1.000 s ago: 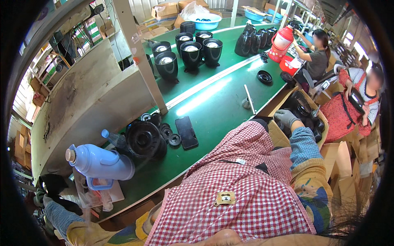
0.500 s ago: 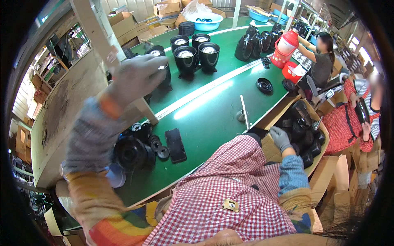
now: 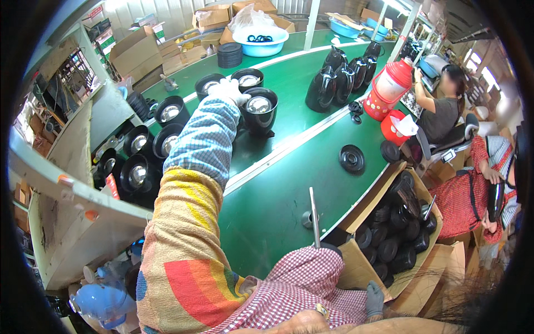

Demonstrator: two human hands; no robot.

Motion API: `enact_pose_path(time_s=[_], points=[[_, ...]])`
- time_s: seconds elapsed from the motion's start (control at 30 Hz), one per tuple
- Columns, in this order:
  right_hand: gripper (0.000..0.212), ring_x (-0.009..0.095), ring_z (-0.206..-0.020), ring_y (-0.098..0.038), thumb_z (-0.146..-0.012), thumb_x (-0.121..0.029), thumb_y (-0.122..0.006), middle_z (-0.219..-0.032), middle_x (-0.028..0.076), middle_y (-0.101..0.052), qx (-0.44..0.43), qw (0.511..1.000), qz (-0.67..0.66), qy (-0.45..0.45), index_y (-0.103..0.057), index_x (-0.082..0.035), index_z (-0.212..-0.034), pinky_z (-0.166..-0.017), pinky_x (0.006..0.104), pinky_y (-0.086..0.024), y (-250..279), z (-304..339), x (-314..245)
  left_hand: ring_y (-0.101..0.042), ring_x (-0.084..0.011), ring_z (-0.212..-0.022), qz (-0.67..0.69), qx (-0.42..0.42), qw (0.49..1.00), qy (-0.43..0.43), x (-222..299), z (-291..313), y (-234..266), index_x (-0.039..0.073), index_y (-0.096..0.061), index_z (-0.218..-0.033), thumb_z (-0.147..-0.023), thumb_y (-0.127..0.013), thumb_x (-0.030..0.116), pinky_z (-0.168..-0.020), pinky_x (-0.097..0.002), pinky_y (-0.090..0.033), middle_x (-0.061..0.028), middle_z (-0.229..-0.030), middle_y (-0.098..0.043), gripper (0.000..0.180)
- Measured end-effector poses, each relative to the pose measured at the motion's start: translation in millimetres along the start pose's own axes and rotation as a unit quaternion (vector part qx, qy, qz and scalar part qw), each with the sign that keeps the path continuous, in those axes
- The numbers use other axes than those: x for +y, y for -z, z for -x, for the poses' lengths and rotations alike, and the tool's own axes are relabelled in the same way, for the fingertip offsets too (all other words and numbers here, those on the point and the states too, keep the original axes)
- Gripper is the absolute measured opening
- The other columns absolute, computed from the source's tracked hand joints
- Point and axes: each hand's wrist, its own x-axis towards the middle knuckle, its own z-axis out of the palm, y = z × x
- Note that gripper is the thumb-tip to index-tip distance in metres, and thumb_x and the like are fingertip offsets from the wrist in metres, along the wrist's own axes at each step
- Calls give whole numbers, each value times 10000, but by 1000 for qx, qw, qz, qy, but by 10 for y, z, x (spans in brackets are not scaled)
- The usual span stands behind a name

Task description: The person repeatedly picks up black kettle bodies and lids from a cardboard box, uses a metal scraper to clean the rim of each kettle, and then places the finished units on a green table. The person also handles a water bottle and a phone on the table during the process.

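My left hand, in a pale glove, reaches across the green table among black flared vessels. These have round silvery insides, and the closest on its right is one black vessel. The glove overlaps the rims; glare washes out the fingers, so I cannot tell whether they grip one. My left sleeve hides part of the group. My right hand, in a grey glove, lies low beside a cardboard box. Its visible fingers are stretched out, with nothing seen in them. Black round plastic parts fill that box.
Black jugs stand farther right, near a red thermos. A metal rod rises from the near table edge. A black disc lies on the table. A blue basin is at the back. Two people sit on the right.
My view has swung left. My left hand has moved forward and away to the black vessels. My right hand has drawn back from the box's inner side toward my lap.
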Motion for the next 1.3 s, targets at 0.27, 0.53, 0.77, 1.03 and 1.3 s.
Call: enact_pose_path(time_s=[0.27, 0.53, 0.77, 1.03, 1.3], points=[[417, 301, -1081, -699, -936, -213, -678, -1168, 216, -723, -50, 988, 137, 46, -663, 48, -1262, -972, 380, -538, -248, -266, 297, -331, -403, -1496, -35, -62, 993, 89, -11, -669, -364, 283, -133, -1654, -808, -772, 514, -1218, -555, -268, -181, -1651, -291, 1086], [486, 306, -1027, -695, -901, -403, -651, -1130, 167, -719, -97, 928, 354, 63, -667, -106, -1285, -920, 451, -545, -178, -273, 68, -503, -358, -1394, -66, -57, 994, 60, 188, -648, -253, 207, -408, -1560, -913, -647, 382, -1167, -518, -389, -172, -1536, -490, 712], [484, 302, -799, -732, -778, -341, -770, -872, 187, -751, -33, 950, 293, 103, -749, -11, -1131, -768, 438, -588, -314, -409, 554, -498, -343, -1402, -29, -67, 993, 93, 208, -414, -197, 196, -490, -1511, -945, -600, 317, -1145, -498, -420, -166, -1520, -505, 589], [481, 308, -731, -711, -749, -336, -786, -815, 185, -735, 31, 939, 268, 212, -758, 2, -1091, -709, 437, -585, -244, -425, 806, -561, -361, -1327, -31, -51, 998, 23, 64, -361, -354, 215, -584, -1408, -877, -648, 247, -1107, -464, -447, -159, -1409, -609, 536], [499, 304, -800, -713, -779, -365, -771, -835, 191, -734, 0, 943, 306, 134, -759, -4, -1122, -752, 468, -569, -178, -333, 533, -531, -339, -1369, -40, -76, 996, 7, 293, -336, -255, 200, -530, -1465, -905, -642, 231, -1144, -461, -424, -162, -1474, -557, 572]])
